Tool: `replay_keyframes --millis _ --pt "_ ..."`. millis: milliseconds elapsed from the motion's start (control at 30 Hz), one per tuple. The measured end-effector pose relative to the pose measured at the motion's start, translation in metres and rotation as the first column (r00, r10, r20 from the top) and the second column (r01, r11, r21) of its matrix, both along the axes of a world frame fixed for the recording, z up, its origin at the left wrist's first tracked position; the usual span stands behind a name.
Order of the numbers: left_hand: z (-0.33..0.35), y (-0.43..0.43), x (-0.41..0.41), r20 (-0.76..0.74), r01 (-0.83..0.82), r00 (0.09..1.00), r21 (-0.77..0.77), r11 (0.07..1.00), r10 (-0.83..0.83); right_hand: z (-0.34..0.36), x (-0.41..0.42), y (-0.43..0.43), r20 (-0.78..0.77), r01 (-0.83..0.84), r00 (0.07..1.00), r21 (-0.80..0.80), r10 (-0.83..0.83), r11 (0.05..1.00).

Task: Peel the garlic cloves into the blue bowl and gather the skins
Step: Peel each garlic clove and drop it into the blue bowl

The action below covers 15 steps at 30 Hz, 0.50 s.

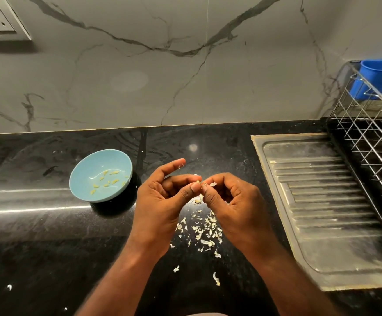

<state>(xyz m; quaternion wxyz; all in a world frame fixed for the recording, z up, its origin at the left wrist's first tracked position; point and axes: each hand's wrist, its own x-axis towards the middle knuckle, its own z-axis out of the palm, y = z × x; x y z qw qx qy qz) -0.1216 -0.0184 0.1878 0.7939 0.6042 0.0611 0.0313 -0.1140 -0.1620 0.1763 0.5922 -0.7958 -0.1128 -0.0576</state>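
We note a grey marble-look wall (140, 87) behind the counter, crossed by dark veins, with one thin vertical seam (205, 65) right of centre. A white socket plate (1, 21) sits at the wall's upper left. The countertop (37, 247) is black, speckled and glossy; we see pale streaks of reflected light on its left part. At right, a ribbed steel drainboard (322, 201) lies flat at counter level. Just beyond it stands a wire rack (372, 137), with a blue plastic cup (379, 78) at its far end.
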Motion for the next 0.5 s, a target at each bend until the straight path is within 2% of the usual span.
replay_keyframes --millis 233,367,500 --pt "-0.0021 -0.0006 0.0040 -0.098 0.011 0.995 -0.197 0.980 -0.031 -0.0005 0.0035 0.0014 -0.177 -0.017 0.982 0.265 0.066 0.964" --pt "-0.0053 -0.0004 0.0059 -0.157 0.013 0.986 -0.293 0.956 -0.061 -0.0025 0.0051 0.0004 -0.172 -0.012 0.983 0.281 0.063 0.960" --pt "-0.0065 0.0011 0.0051 -0.155 0.030 0.985 -0.267 0.963 -0.074 -0.0018 0.0037 0.0010 -0.155 0.003 0.987 0.244 0.036 0.970"
